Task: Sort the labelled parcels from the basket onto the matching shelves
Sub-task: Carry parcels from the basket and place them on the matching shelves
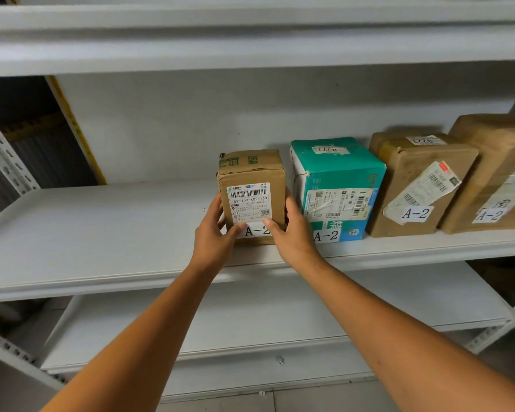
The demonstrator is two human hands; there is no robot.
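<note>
A small brown cardboard parcel [252, 185] with a white shipping label and an "A-2" tag stands upright on the middle white shelf [101, 233]. My left hand [216, 233] grips its left side with the thumb on the front. My right hand [292, 233] grips its right side, thumb over the tag. Close to its right stand a teal and white parcel [336, 188], a brown taped parcel [416, 185] and a larger brown parcel [497, 171], each tagged "A-2". The basket is out of view.
A shelf board [250, 46] hangs overhead and a lower shelf [250, 322] lies beneath my arms. Perforated metal uprights [3, 156] frame the left side. A yellow-edged dark panel [69, 126] shows behind the left post.
</note>
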